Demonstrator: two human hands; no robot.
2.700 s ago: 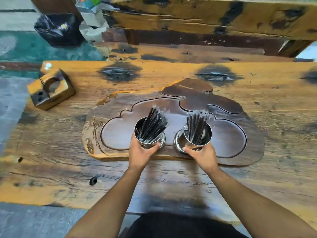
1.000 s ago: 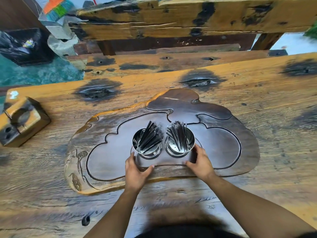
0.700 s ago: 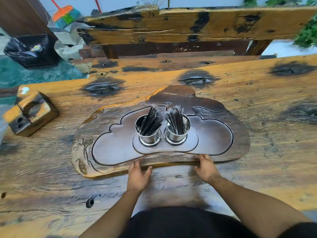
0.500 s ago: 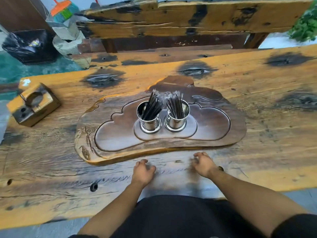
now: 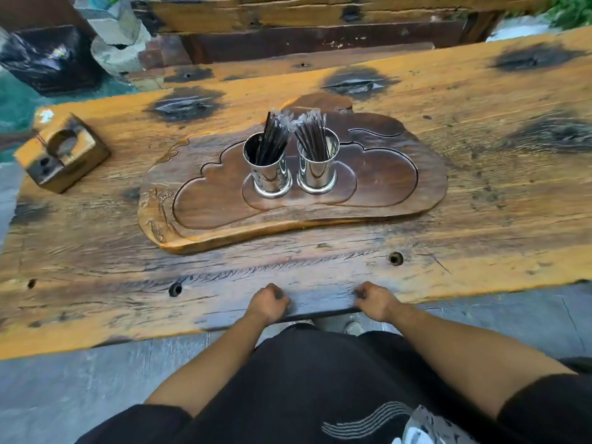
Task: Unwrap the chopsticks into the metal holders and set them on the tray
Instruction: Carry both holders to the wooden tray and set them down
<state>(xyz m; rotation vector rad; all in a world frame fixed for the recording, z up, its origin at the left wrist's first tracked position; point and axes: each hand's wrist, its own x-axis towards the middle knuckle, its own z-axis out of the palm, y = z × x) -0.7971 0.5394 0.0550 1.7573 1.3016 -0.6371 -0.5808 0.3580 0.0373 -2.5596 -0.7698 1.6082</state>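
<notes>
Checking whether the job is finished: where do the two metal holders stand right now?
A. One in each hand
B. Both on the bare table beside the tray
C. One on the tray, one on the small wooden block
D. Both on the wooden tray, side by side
D: both metal holders stand upright, side by side, on the wooden tray, with both hands back at the table's near edge.

hands (image 5: 320, 302) off holders (image 5: 293, 166); withdrawn from tray (image 5: 224, 232) to table edge (image 5: 128, 322); curled
</notes>
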